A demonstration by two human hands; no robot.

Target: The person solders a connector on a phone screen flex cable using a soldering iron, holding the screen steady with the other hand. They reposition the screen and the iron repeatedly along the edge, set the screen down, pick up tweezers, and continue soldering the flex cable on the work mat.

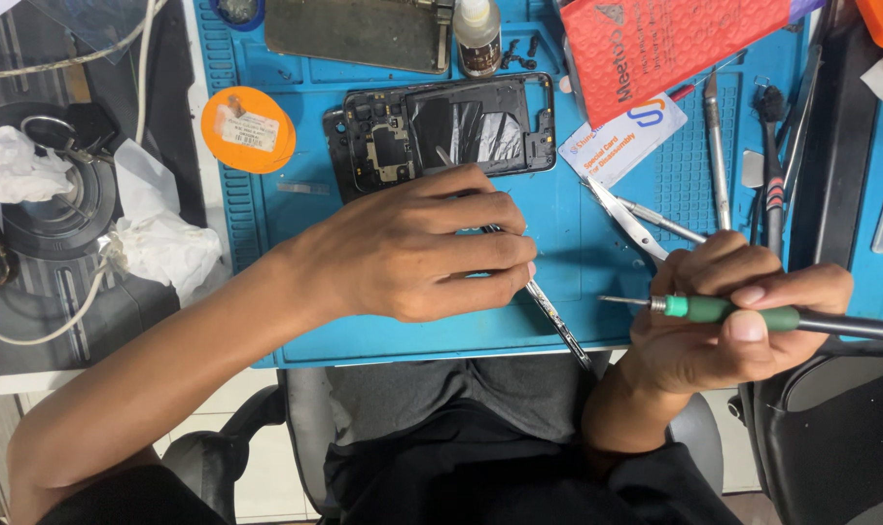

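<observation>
Our left hand (417, 248) lies palm-down, fingers pressed together over a thin metal strip (558, 326) that juts past the near edge of the blue mat (578, 243); it could slide off into our lap. Our right hand (724, 311) is curled tight around a green-handled screwdriver (724, 309), tip pointing left toward the left fingertips, so a slip could jab them. The opened phone frame (441, 131) sits just beyond.
</observation>
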